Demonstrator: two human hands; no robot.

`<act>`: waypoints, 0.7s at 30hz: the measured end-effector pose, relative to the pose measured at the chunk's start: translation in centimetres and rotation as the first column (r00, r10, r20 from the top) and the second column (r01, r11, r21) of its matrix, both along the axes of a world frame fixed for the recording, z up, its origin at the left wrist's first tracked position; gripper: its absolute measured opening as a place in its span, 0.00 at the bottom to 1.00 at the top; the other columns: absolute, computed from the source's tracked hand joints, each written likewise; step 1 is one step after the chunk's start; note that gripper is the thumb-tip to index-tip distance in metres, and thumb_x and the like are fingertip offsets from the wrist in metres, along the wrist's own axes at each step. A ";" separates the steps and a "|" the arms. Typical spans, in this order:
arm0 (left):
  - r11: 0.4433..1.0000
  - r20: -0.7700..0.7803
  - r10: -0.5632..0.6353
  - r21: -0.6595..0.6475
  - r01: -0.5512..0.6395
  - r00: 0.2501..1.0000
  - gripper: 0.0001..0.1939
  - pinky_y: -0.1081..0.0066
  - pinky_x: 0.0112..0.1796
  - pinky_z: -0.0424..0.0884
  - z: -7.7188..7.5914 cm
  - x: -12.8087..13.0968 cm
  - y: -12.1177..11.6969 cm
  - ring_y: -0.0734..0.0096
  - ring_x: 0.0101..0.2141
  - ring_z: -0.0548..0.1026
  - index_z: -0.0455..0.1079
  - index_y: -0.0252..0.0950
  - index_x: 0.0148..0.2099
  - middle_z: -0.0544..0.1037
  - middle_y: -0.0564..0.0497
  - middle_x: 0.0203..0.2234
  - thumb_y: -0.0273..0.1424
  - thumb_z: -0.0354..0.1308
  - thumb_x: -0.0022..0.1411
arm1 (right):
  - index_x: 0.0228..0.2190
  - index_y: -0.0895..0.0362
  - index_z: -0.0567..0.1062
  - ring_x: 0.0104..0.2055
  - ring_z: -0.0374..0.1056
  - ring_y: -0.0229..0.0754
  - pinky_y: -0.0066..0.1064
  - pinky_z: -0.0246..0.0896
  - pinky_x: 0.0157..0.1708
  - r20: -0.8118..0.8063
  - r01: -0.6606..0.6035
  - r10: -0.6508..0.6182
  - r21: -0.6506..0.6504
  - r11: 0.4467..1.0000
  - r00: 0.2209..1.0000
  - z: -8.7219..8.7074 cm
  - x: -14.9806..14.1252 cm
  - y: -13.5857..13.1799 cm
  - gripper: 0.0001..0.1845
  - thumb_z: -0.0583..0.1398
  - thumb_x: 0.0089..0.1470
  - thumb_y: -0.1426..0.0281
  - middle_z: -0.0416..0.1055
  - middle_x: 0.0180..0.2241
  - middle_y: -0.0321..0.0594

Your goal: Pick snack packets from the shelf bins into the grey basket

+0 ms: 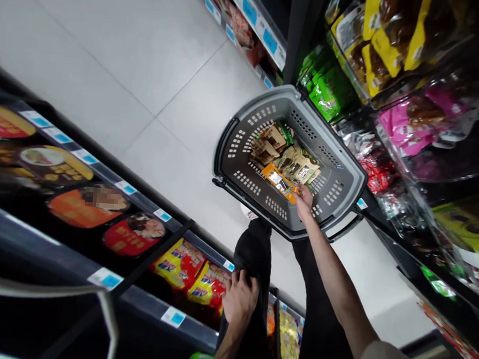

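Observation:
A grey shopping basket [342, 182] stands on the floor by the right-hand shelves, with several brown and green snack packets [291, 158] inside. My right hand [304, 201] reaches into the basket and grips one end of an orange packet [279, 181] that lies over the other packets. My left hand [238, 298] rests on my left thigh, on the black trousers [258, 253], with its fingers curled against the cloth and nothing visible in it.
Shelves line both sides of the aisle: bowl-shaped noodle tubs [71, 205] and yellow-red bags [191, 270] on the left, hanging yellow, pink and green packets [329, 87] on the right. Pale floor tiles [120, 54] stretch ahead. A metal rail [48, 289] crosses the lower left.

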State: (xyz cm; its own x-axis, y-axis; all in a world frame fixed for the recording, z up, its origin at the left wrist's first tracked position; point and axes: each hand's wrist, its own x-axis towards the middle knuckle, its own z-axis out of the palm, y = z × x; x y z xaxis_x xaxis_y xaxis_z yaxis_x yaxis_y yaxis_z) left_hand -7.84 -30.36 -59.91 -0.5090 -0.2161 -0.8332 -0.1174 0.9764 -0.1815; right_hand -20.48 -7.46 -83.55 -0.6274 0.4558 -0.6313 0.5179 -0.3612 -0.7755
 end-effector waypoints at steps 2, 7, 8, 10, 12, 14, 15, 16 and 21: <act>1.000 -0.025 -0.015 0.009 0.016 1.000 0.19 0.61 0.39 0.70 0.1 0.5 0.2 0.49 0.49 0.73 0.73 0.34 0.52 0.75 0.37 0.48 0.37 0.46 0.69 | 0.42 0.56 0.74 0.38 0.71 0.39 0.29 0.69 0.38 -0.016 -0.032 0.032 0.000 0.999 0.999 1.7 0.6 1.8 0.22 0.67 0.41 0.68 0.74 0.40 0.40; 0.999 -0.083 -0.021 0.033 0.024 0.996 0.20 0.62 0.37 0.69 0.2 1.6 0.5 0.48 0.47 0.73 0.73 0.33 0.50 0.76 0.37 0.45 0.39 0.45 0.70 | 0.41 0.56 0.76 0.43 0.74 0.43 0.34 0.71 0.44 -0.031 -0.134 0.135 0.018 0.991 0.990 5.8 1.0 3.9 0.20 0.68 0.43 0.67 0.77 0.45 0.44; 0.999 -0.091 -0.009 0.043 0.013 0.996 0.21 0.61 0.38 0.70 0.2 1.8 0.5 0.48 0.47 0.73 0.73 0.32 0.50 0.76 0.37 0.44 0.39 0.44 0.70 | 0.40 0.56 0.77 0.43 0.75 0.44 0.35 0.71 0.45 -0.029 -0.167 0.168 0.025 0.986 0.985 6.8 1.0 4.0 0.18 0.67 0.44 0.67 0.78 0.44 0.44; 0.997 -0.109 0.020 0.071 -0.012 0.994 0.21 0.60 0.39 0.70 0.3 2.1 0.5 0.47 0.47 0.74 0.72 0.31 0.51 0.77 0.36 0.44 0.39 0.44 0.70 | 0.41 0.56 0.77 0.43 0.76 0.45 0.36 0.72 0.46 -0.030 -0.228 0.229 0.036 0.973 0.973 9.2 1.0 4.1 0.17 0.65 0.46 0.66 0.79 0.42 0.45; 0.992 -0.126 0.061 0.117 -0.046 0.990 0.21 0.58 0.42 0.71 0.9 2.1 0.7 0.47 0.48 0.74 0.70 0.29 0.52 0.77 0.34 0.45 0.37 0.44 0.70 | 0.42 0.56 0.77 0.41 0.77 0.46 0.38 0.72 0.46 -0.014 -0.275 0.276 0.061 0.960 0.961 12.4 1.2 4.1 0.19 0.65 0.46 0.65 0.80 0.39 0.44; 0.969 -0.170 0.175 0.206 -0.138 0.970 0.22 0.56 0.47 0.71 2.3 1.6 1.2 0.48 0.50 0.74 0.68 0.28 0.56 0.77 0.32 0.48 0.35 0.42 0.70 | 0.44 0.56 0.77 0.38 0.77 0.47 0.39 0.73 0.42 0.042 -0.323 0.320 0.106 0.940 0.946 16.8 1.7 4.0 0.22 0.66 0.45 0.65 0.81 0.35 0.43; 0.942 -0.200 0.262 0.266 -0.205 0.944 0.23 0.56 0.50 0.70 3.4 1.2 1.7 0.50 0.51 0.74 0.66 0.27 0.58 0.77 0.31 0.49 0.34 0.41 0.70 | 0.45 0.57 0.77 0.36 0.77 0.48 0.40 0.74 0.40 0.078 -0.350 0.343 0.126 0.928 0.936 19.3 2.2 3.9 0.23 0.66 0.45 0.64 0.81 0.33 0.42; 0.898 -0.254 0.371 0.343 -0.275 0.893 0.24 0.56 0.54 0.68 4.9 0.6 2.4 0.52 0.53 0.74 0.65 0.27 0.60 0.76 0.31 0.52 0.33 0.40 0.70 | 0.45 0.57 0.77 0.35 0.77 0.49 0.40 0.74 0.39 0.105 -0.366 0.354 0.138 0.920 0.929 22.0 2.9 3.8 0.24 0.66 0.44 0.64 0.81 0.32 0.42; 0.688 -0.295 0.633 0.638 -0.346 0.716 0.22 0.53 0.57 0.67 15.5 -3.4 8.8 0.49 0.56 0.74 0.71 0.32 0.53 0.79 0.34 0.50 0.36 0.49 0.61 | 0.36 0.54 0.81 0.35 0.79 0.53 0.43 0.74 0.40 0.090 -0.478 0.470 0.203 0.855 0.878 35.0 7.0 2.8 0.16 0.66 0.42 0.66 0.82 0.31 0.43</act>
State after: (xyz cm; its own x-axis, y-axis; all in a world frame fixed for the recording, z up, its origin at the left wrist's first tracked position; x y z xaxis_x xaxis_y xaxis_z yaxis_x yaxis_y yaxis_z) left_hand -11.22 -21.55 -44.40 -0.7952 -0.1753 -0.5804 -0.5316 0.6618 0.5285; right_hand -13.50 -4.68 -48.57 -0.7804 0.2344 -0.5797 0.6133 0.1058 -0.7827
